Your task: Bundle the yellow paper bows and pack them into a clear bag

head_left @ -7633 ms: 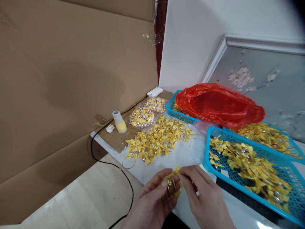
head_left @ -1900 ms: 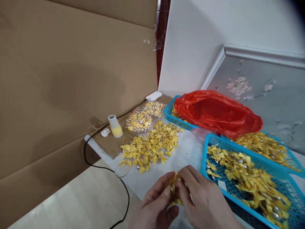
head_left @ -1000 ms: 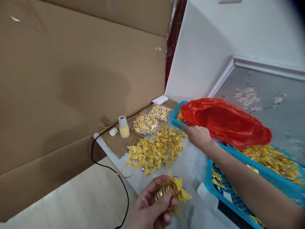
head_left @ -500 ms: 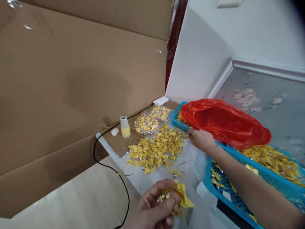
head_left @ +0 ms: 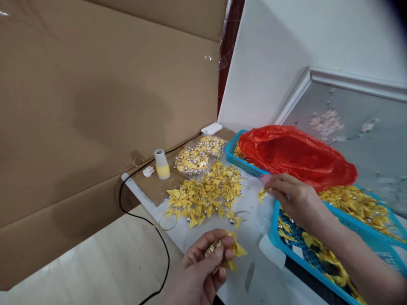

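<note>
My left hand (head_left: 200, 271) is closed on a bunch of gold rings with yellow bows (head_left: 226, 250), low in the middle of the view. My right hand (head_left: 294, 195) hovers above the near blue basket's left rim and pinches one small yellow bow (head_left: 262, 194) at its fingertips. A loose heap of yellow bows with rings and silver bells (head_left: 205, 195) lies on the white table (head_left: 251, 203) between the two hands and the back wall.
Near blue basket (head_left: 273, 231) of yellow bows at right, a second basket (head_left: 386, 214) behind it. A red plastic bag (head_left: 295, 154) covers a third blue basket (head_left: 233, 157). A yellow thread spool (head_left: 162, 164), a clear bag of bows (head_left: 197, 154), a black cable (head_left: 140, 217) and cardboard wall at left.
My right hand left the bunch, reached to the far heap by the red bag, and has now drawn back toward the near basket with one bow. The left hand kept its bunch.
</note>
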`<control>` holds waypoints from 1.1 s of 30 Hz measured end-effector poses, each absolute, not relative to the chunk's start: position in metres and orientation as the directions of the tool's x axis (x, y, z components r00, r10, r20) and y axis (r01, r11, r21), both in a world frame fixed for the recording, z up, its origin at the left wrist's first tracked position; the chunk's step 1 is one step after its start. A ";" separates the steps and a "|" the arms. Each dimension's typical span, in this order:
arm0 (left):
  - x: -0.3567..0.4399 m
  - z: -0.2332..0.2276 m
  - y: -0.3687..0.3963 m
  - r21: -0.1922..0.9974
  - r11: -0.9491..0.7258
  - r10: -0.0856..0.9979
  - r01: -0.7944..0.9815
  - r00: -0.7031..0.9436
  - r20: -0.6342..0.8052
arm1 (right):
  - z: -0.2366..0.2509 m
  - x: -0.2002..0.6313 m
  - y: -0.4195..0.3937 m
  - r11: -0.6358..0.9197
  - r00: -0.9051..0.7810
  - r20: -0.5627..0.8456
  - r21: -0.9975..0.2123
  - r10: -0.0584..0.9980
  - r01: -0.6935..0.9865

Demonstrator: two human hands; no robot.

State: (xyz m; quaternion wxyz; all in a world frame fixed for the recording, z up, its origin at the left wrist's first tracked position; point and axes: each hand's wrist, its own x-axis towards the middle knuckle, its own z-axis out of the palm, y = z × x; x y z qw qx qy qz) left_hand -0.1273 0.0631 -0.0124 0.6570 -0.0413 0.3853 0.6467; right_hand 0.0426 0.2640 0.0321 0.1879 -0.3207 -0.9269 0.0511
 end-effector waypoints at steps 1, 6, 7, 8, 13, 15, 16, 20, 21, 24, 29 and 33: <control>-0.127 -0.011 0.063 0.453 0.159 0.818 -0.877 -0.139 -0.557 | 0.032 0.045 0.250 0.823 -0.756 0.326 -0.238 0.568 0.516; -0.123 -0.009 0.065 0.488 0.165 0.857 -0.857 -0.120 -0.501 | 0.023 0.038 0.188 0.869 -0.892 0.255 -0.433 0.373 0.239; -0.122 -0.010 0.065 0.485 0.170 0.864 -0.858 -0.107 -0.493 | 0.019 0.034 0.179 0.880 -0.899 0.258 -0.418 0.354 0.226; -0.121 -0.011 0.064 0.475 0.174 0.867 -0.862 -0.094 -0.489 | 0.015 0.030 0.172 0.900 -0.899 0.285 -0.382 0.332 0.211; -0.118 -0.014 0.062 0.399 0.189 0.865 -0.897 -0.040 -0.501 | -0.002 0.014 0.153 0.967 -0.878 0.415 -0.182 0.239 0.178; -0.119 -0.014 0.061 0.363 0.179 0.864 -0.914 -0.030 -0.502 | -0.007 0.012 0.148 0.962 -0.863 0.433 -0.191 0.260 0.193; -0.119 -0.014 0.061 0.345 0.163 0.867 -0.924 -0.032 -0.498 | -0.008 0.012 0.146 0.961 -0.859 0.441 -0.200 0.262 0.190; -0.121 -0.015 0.060 0.334 0.140 0.866 -0.932 -0.048 -0.497 | 0.000 0.018 0.147 0.932 -0.872 0.391 -0.320 0.296 0.172; -0.121 -0.015 0.060 0.353 0.154 0.864 -0.923 -0.048 -0.502 | 0.004 0.019 0.152 0.902 -0.875 0.339 -0.378 0.346 0.210; -0.122 -0.013 0.059 0.416 0.180 0.855 -0.892 -0.067 -0.514 | 0.014 0.019 0.179 0.777 -0.816 0.055 -0.347 0.576 0.525; -0.123 -0.012 0.057 0.442 0.167 0.851 -0.881 -0.098 -0.516 | 0.003 0.001 0.224 0.666 -0.661 -0.147 -0.016 0.736 0.746; -0.122 -0.014 0.055 0.415 0.164 0.848 -0.895 -0.086 -0.522 | -0.011 -0.012 0.225 0.630 -0.611 -0.191 0.060 0.768 0.774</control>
